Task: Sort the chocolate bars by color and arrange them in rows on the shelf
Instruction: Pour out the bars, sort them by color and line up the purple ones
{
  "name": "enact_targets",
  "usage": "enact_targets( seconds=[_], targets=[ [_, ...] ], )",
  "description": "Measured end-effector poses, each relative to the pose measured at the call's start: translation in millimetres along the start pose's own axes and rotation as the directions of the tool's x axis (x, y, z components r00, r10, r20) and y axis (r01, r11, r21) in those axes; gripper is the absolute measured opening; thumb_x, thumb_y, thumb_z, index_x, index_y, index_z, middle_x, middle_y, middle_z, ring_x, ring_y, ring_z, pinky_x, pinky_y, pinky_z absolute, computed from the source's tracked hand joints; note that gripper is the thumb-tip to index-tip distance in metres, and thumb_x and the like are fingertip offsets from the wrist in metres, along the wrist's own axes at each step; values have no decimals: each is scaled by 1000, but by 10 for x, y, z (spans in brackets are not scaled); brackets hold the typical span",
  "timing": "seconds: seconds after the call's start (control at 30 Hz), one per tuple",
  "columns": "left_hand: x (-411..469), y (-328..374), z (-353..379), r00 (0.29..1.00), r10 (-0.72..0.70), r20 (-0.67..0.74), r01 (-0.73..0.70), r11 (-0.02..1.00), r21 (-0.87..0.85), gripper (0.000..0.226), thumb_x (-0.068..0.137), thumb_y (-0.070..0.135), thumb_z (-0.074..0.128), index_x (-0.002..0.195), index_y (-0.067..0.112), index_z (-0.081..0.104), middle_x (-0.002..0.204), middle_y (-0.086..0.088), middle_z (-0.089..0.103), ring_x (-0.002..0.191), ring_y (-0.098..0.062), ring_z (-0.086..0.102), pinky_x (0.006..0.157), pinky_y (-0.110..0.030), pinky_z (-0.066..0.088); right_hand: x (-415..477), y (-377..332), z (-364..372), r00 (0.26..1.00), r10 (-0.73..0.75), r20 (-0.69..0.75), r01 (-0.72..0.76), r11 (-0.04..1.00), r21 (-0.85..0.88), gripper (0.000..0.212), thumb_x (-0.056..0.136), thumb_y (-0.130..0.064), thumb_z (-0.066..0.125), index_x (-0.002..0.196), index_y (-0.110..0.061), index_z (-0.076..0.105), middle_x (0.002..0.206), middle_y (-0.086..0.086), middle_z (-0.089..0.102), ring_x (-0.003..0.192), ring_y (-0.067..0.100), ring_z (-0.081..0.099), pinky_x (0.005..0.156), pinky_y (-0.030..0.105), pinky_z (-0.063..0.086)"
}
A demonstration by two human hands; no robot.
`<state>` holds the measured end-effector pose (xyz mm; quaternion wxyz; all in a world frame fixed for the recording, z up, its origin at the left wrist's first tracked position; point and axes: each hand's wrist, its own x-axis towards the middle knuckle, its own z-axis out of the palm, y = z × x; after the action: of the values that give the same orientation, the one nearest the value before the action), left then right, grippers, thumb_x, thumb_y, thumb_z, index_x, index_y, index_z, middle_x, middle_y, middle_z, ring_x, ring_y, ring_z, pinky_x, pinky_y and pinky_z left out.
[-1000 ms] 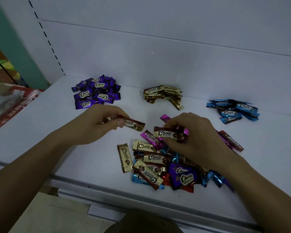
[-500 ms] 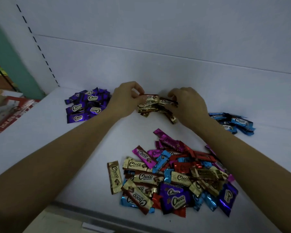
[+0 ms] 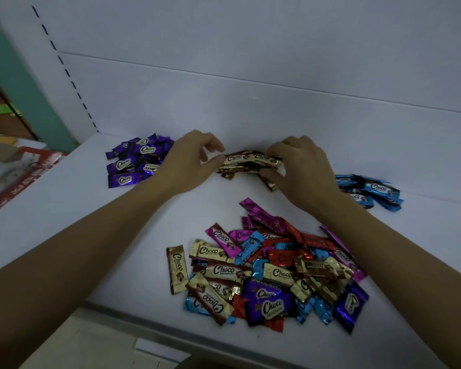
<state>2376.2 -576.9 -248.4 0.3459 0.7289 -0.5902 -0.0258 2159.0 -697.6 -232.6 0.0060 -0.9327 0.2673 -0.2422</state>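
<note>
At the back of the white shelf (image 3: 64, 209) lies a small stack of gold chocolate bars (image 3: 248, 163). My left hand (image 3: 189, 163) touches its left end with curled fingertips, thumb against the top bar. My right hand (image 3: 301, 169) grips the stack's right end, fingers curled over it. A purple pile (image 3: 136, 163) lies to the left and a blue pile (image 3: 370, 190) to the right. A mixed heap of gold, pink, red, blue and purple bars (image 3: 272, 270) sits near the front edge between my forearms.
The shelf's white back wall (image 3: 250, 102) rises just behind the piles. A slotted upright (image 3: 64, 65) and a green post stand at the left. A red-and-white box (image 3: 16, 171) lies beyond the shelf's left end.
Both hands carried gold bars from the mixed heap to the gold stack at the back. They now rest at the stack's two ends.
</note>
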Motion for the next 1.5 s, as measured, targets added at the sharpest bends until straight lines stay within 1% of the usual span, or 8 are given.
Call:
enact_targets(
  seconds=[0.1,0.2,0.47,0.77,0.93,1.1,1.2,1.5],
  targets=[
    [-261,83,-209,987,83,136,-76,996,-55,17,90,34,67,106,26,66,102,13,62,86,-8,62,64,-14,43,-144,-126,-130,999,-37,28,36,999,36,30,85,-36,73,109,-17,69,102,5,66,93,28,54,75,42,47],
    [-548,135,-371,973,98,208,-77,991,-109,15,91,32,65,106,29,67,98,18,62,93,-12,62,63,-24,53,-282,-276,-203,990,-75,121,62,992,109,28,88,-37,71,111,-22,69,107,1,65,100,25,53,81,43,47],
    [-1103,1,-466,919,161,359,-118,983,-140,16,98,23,56,103,30,70,98,14,64,88,-16,63,66,-27,51,-604,-756,-287,901,-289,325,213,945,248,22,96,-37,58,115,-29,68,98,-7,61,97,14,47,80,35,40],
    [-1302,-173,-581,790,305,532,-229,951,-206,27,91,30,68,118,33,67,105,15,56,100,-15,59,79,-29,51,-823,-1071,-142,864,-220,453,162,973,164,34,102,-44,40,132,-34,53,111,-9,52,107,14,41,93,40,36],
    [-1301,-207,-608,753,363,549,-316,931,-183,28,91,38,65,119,34,66,104,18,52,101,-12,53,82,-25,46,-787,-1203,-136,870,-133,475,72,987,145,29,100,-41,48,127,-35,57,109,-10,47,106,12,38,94,37,34],
    [-1374,-211,-581,781,346,519,-312,937,-156,23,90,43,63,112,37,63,104,22,48,101,-10,50,82,-28,47,-781,-1256,-138,907,-81,413,5,983,181,13,93,-36,63,106,-35,64,93,-18,45,95,7,39,81,30,30],
    [-1450,-223,-545,815,313,488,-280,950,-141,19,90,45,60,109,40,60,106,23,46,102,-8,48,83,-28,47,-786,-1284,-165,927,-39,373,-55,969,240,8,90,-29,69,96,-32,64,93,-16,55,92,7,48,81,32,45],
    [-1513,-276,-610,899,177,401,-135,982,-131,13,94,32,57,106,35,53,99,20,50,94,-1,49,76,-14,42,-846,-1402,-202,966,107,235,-201,882,426,12,98,-28,62,97,-23,50,85,-9,61,70,5,56,61,17,41]
  ],
)
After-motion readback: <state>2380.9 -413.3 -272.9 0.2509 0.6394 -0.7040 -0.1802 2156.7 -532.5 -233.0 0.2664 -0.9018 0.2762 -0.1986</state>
